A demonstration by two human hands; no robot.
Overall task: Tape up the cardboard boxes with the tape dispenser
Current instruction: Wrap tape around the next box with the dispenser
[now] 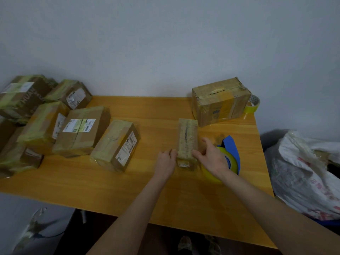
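Small narrow cardboard box [186, 142], mid orange wooden tabletop [147, 181]: left hand [166, 160] grips its near-left edge, right hand [211, 157] rests open against its right side, above blue tape dispenser [232, 153]; step, apparently positioning; next move, likely taking up the dispenser.

Left hand [165, 162] and right hand [211, 159] are bare up the forearms [128, 208], shoes [184, 243] mottled tan and dark.
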